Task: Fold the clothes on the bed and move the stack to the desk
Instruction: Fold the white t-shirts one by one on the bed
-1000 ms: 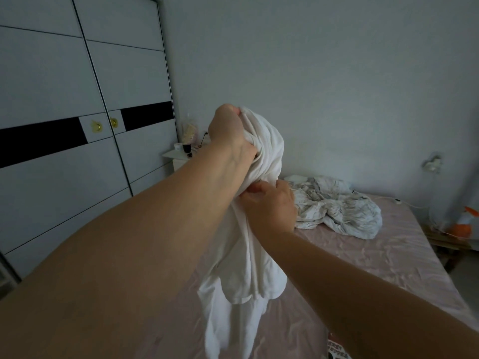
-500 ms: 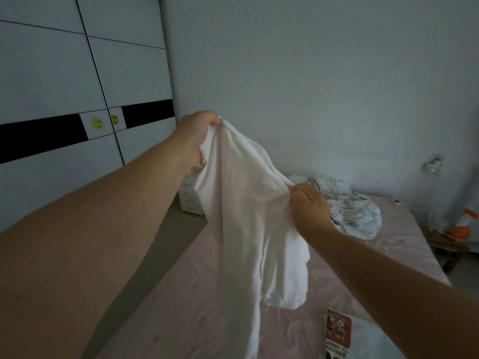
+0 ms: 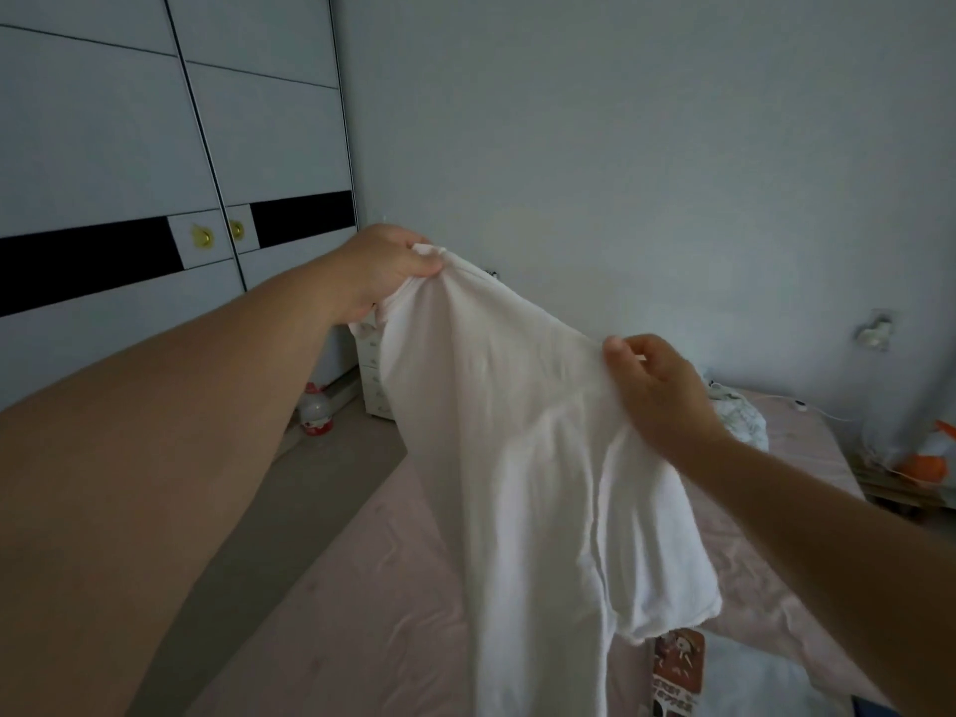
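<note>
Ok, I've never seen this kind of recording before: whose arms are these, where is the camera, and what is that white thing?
There is no machine here. The camera sits on a person's head and looks forward and down, so the two bare arms are their own. The left hand and the right hand each pinch the top edge of a white shirt, holding it up spread between them above a bed with a pink sheet. Behind the right hand lies a crumpled bundle of light cloth. A wardrobe stands on the left.
</note>
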